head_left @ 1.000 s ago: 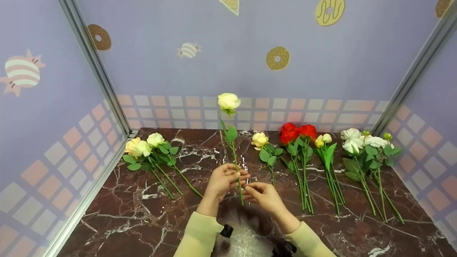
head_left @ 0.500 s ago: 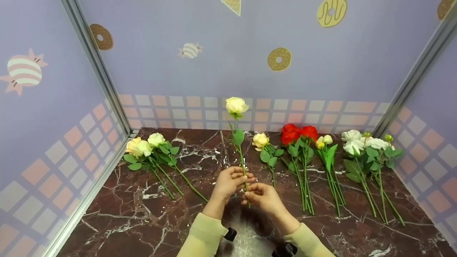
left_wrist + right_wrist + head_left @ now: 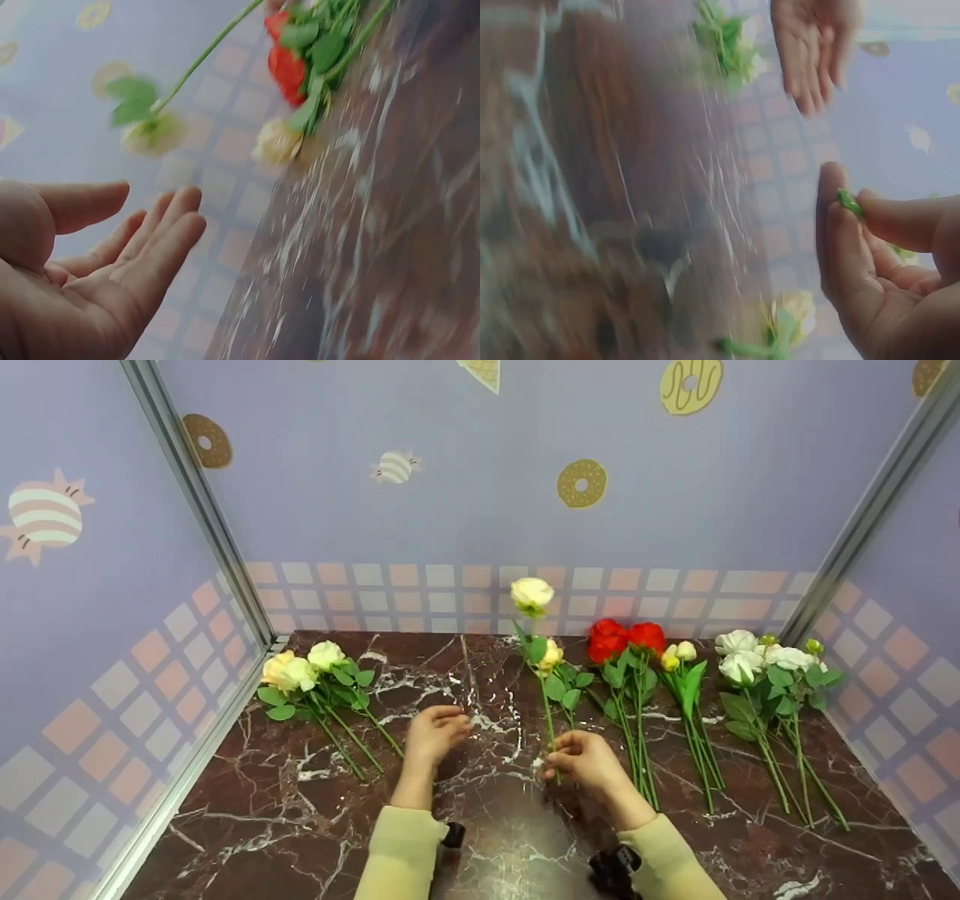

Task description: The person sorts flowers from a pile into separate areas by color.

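Observation:
Between thumb and fingers, my right hand [image 3: 589,765] pinches the lower stem of a pale cream rose [image 3: 532,595], which stands upright above the table. In the right wrist view the green stem end [image 3: 848,202] pokes out of the right hand's pinch. My left hand [image 3: 435,735] hovers over the table to the left, its fingers loosely extended and holding nothing. The left wrist view shows the left hand [image 3: 105,277] with thumb and fingers apart. Behind the held rose lies a yellow rose [image 3: 551,656], partly covered by it.
On the left of the marble table [image 3: 300,840] lie several cream and peach roses [image 3: 292,669]. To the right are red roses [image 3: 609,641], yellow tulips [image 3: 679,655] and a bunch of white roses [image 3: 787,658]. Patterned walls [image 3: 450,510] enclose the back and sides.
My left hand has let go of the cream rose's stem and moved left. The right hand, now holding the rose alone, has carried it right, in front of the yellow rose.

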A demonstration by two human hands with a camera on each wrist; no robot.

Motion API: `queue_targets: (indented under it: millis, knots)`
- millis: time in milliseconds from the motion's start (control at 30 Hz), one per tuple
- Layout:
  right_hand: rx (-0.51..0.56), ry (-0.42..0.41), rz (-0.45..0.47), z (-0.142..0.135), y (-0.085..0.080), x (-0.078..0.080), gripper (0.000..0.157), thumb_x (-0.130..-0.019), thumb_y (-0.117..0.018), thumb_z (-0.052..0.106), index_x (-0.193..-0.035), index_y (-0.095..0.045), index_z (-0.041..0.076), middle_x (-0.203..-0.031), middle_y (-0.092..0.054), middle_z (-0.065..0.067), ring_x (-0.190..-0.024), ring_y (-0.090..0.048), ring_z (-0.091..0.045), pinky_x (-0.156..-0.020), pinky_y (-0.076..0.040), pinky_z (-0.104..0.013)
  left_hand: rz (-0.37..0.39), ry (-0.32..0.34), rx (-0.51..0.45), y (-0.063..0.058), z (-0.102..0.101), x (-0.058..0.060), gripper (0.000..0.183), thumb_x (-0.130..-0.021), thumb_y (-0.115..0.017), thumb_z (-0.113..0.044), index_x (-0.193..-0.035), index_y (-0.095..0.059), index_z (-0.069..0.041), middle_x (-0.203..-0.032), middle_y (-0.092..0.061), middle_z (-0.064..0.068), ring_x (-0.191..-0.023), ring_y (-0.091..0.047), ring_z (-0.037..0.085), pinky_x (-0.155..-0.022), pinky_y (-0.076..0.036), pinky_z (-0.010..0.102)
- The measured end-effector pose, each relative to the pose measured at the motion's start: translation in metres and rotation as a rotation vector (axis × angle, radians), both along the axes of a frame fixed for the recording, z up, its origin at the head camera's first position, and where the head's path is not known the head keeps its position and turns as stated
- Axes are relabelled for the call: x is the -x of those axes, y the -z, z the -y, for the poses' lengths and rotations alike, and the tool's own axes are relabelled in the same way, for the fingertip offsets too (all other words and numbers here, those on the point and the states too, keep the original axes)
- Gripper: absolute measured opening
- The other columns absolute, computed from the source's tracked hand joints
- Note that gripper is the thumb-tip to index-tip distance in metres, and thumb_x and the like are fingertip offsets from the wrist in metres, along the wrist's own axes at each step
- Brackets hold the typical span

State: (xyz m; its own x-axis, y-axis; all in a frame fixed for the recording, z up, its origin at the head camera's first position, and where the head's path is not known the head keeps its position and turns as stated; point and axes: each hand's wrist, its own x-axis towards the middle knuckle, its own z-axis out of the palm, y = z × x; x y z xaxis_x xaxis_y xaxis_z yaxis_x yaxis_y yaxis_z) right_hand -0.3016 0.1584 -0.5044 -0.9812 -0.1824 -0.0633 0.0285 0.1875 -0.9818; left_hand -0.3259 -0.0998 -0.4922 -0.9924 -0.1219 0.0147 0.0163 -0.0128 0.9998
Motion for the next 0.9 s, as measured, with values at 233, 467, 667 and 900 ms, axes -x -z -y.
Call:
queue_targets:
  millis: [233,467,667,900]
  knots:
    - [-0.075,0.073,0.047,-0.014,0.003,0.004,0.016,-0.092,-0.064,-0.012,-0.104,-0.055,-0.015,-0.083,-0.063,-0.010,-0.062,-0.071,-0.015,-0.061,-0.063,-0.028,0.099,-0.195,0.535,0.006,0.035,0.002,0.035,-0.099,-0.065,-0.011,-0.129,-0.065,0.007,-0.133,-0.063,0.028,-0.125,-0.061,0.043,-0.108,-0.052,0.052]
    - [-0.137,0.124,0.088,-0.019,0.007,0.007,0.014,-0.089,-0.063,-0.017,-0.099,-0.053,-0.013,-0.081,-0.057,-0.010,-0.059,-0.072,-0.020,-0.060,-0.065,-0.032,0.235,-0.045,0.838,0.010,0.050,0.000,0.045,-0.105,-0.055,-0.012,-0.141,-0.051,0.015,-0.158,-0.035,0.035,-0.147,-0.037,0.050,-0.122,-0.036,0.058]
    - [-0.201,0.119,0.108,-0.022,0.011,0.008,0.013,-0.088,-0.063,-0.016,-0.095,-0.053,-0.011,-0.077,-0.059,-0.012,-0.058,-0.072,-0.020,-0.058,-0.064,-0.031,0.335,-0.022,0.973,0.006,0.056,-0.007,0.033,-0.105,-0.054,-0.014,-0.117,-0.069,0.013,-0.137,-0.058,0.035,-0.118,-0.063,0.047,-0.097,-0.057,0.054]
    - [-0.172,0.097,0.187,-0.021,0.010,0.009,0.019,-0.086,-0.061,-0.021,-0.101,-0.050,-0.015,-0.088,-0.056,-0.020,-0.061,-0.074,-0.028,-0.064,-0.067,-0.038,0.390,-0.156,0.958,-0.002,0.065,-0.012,0.035,-0.099,-0.058,-0.011,-0.127,-0.065,0.009,-0.143,-0.051,0.037,-0.131,-0.050,0.055,-0.110,-0.044,0.067]
